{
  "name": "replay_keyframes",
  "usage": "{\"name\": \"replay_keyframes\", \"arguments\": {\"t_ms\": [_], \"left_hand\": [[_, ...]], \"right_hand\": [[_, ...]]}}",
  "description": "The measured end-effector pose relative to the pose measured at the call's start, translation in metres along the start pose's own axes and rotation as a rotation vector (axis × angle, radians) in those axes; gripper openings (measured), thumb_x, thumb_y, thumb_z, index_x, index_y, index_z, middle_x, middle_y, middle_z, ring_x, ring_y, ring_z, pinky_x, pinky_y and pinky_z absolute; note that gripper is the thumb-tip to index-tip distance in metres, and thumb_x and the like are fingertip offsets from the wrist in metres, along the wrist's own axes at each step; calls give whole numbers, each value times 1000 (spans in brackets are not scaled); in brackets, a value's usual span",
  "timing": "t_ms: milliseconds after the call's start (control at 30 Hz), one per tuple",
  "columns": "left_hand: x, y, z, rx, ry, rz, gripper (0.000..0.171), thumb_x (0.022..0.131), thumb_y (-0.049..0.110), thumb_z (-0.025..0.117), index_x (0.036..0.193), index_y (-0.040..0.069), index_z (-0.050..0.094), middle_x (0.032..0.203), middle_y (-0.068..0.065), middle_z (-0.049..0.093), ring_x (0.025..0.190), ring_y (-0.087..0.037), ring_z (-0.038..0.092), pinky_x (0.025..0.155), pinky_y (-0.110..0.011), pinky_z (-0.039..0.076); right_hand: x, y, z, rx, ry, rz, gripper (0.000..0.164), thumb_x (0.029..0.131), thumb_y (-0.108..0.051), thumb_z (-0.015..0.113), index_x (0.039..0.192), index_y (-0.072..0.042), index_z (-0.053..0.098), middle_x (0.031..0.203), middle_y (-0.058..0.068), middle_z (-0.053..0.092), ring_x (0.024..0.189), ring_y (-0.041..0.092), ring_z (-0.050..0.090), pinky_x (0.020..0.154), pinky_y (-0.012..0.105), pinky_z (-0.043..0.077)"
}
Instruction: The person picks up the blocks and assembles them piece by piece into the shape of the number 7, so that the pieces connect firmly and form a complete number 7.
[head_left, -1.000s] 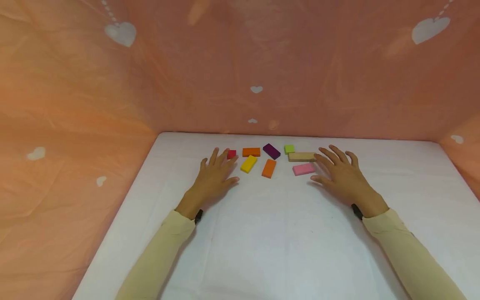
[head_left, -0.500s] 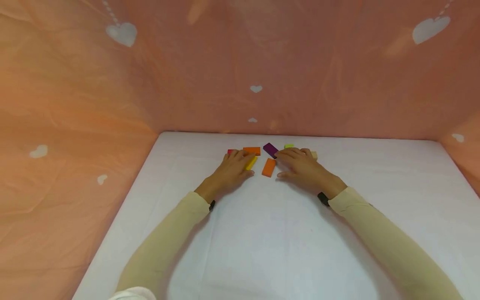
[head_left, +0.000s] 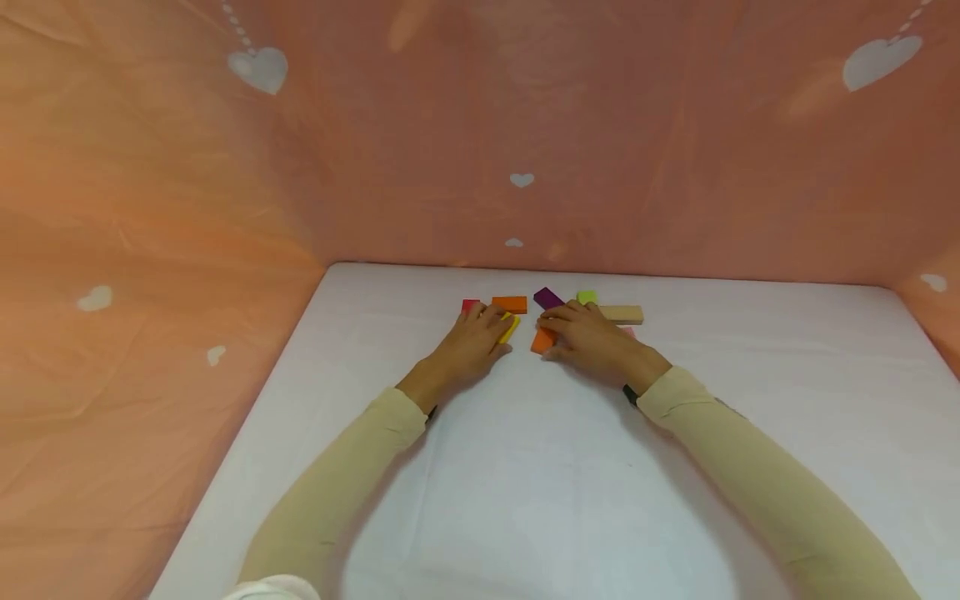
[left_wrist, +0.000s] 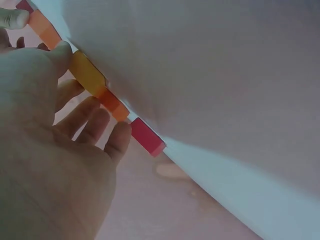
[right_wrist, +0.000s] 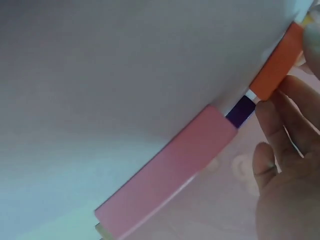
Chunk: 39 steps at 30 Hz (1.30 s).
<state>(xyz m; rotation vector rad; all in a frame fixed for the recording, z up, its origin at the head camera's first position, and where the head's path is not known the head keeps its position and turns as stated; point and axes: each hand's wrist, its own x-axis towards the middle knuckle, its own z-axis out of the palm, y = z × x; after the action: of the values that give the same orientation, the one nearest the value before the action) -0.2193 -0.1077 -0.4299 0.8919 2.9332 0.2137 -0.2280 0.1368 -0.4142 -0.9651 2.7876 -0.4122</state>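
My left hand (head_left: 472, 342) bends over a yellow block (head_left: 510, 330), thumb on its near side and fingers beyond. In the left wrist view, the yellow block (left_wrist: 87, 72) shows between thumb and fingers, seemingly pinched. Just to the right, my right hand (head_left: 592, 337) holds an orange block (head_left: 543, 341) lying on the table; in the right wrist view, thumb and fingertips meet opposite ends of this orange block (right_wrist: 277, 62). Behind the left fingers are a red block (head_left: 469, 305) and a second orange block (head_left: 510, 304). A purple block (head_left: 548, 297) lies beyond the right fingertips.
A lime-green block (head_left: 587, 296) and a long plain wooden block (head_left: 622, 314) lie behind the right hand. A pink block (head_left: 628, 332) is mostly hidden by it in the head view. The white table (head_left: 495, 483) ends at an orange cloth backdrop (head_left: 420, 167) with hearts.
Both hands have moved inward from the sides of the group. The left now surrounds the yellow block; the right has passed over the pink block to the orange one. The blocks stay put.
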Motion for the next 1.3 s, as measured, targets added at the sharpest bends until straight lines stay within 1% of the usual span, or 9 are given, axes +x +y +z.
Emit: {"name": "replay_keyframes", "arguments": {"t_ms": [100, 367, 533, 700, 800, 967, 1033, 1167, 1300], "left_hand": [[-1, 0, 0, -25, -21, 11, 56, 104, 37, 49, 152, 8, 41, 155, -8, 36, 137, -26, 36, 119, -45, 34], [-1, 0, -1, -81, -42, 35, 57, 105, 36, 49, 152, 7, 39, 158, -10, 33, 141, -29, 35, 121, -46, 31], [-2, 0, -3, -174, -59, -8, 56, 103, 36, 52, 152, 11, 40, 159, -7, 32, 146, -30, 33, 122, -44, 30], [-4, 1, -6, -288, -71, -60, 56, 100, 34, 59, 149, 11, 46, 157, -5, 34, 144, -26, 37, 120, -42, 34], [-5, 1, -7, -330, -78, -78, 57, 98, 32, 61, 149, 13, 46, 158, -4, 34, 144, -25, 38, 120, -41, 34], [-4, -2, -6, -336, -105, -92, 59, 97, 31, 65, 150, 16, 45, 159, -4, 34, 146, -25, 35, 120, -42, 33], [-3, -4, -5, -339, -114, -90, 60, 96, 30, 66, 151, 17, 45, 160, -4, 34, 147, -26, 34, 120, -42, 33], [-2, -6, -7, -363, -123, -85, 59, 96, 27, 67, 150, 15, 46, 159, -5, 36, 146, -27, 36, 120, -42, 33], [-2, -6, -11, -369, -110, -81, 58, 94, 24, 70, 147, 11, 50, 157, -7, 40, 143, -27, 40, 120, -41, 34]], "right_hand": [[1, -1, 1, 29, 12, 4, 60, 93, -45, 67, 138, -6, 58, 146, 10, 52, 145, 41, 35, 119, 66, 21], [2, 0, 2, 44, 70, -20, 60, 89, -41, 72, 135, -3, 61, 139, 10, 60, 139, 33, 45, 123, 56, 19], [2, -1, 2, 58, 75, -2, 60, 88, -41, 74, 134, -5, 62, 138, 10, 61, 138, 35, 47, 122, 56, 23], [2, -4, 1, 80, 46, 29, 61, 88, -42, 74, 135, -6, 61, 140, 10, 59, 140, 37, 44, 121, 57, 26], [2, -5, -1, 76, 46, 22, 60, 88, -41, 74, 135, -5, 62, 139, 10, 60, 137, 37, 46, 120, 56, 28], [2, -4, 1, 68, 64, 2, 60, 87, -40, 76, 133, -5, 63, 136, 10, 62, 132, 35, 51, 119, 55, 31], [2, -3, 2, 67, 67, 2, 60, 86, -40, 76, 133, -5, 63, 136, 10, 63, 133, 35, 51, 120, 55, 29], [2, -2, 2, 67, 71, 4, 59, 86, -40, 76, 133, -6, 63, 136, 10, 63, 133, 35, 51, 120, 55, 30], [3, -2, 1, 63, 74, 8, 58, 86, -40, 76, 132, -7, 64, 135, 9, 63, 124, 32, 53, 114, 50, 39]]}}
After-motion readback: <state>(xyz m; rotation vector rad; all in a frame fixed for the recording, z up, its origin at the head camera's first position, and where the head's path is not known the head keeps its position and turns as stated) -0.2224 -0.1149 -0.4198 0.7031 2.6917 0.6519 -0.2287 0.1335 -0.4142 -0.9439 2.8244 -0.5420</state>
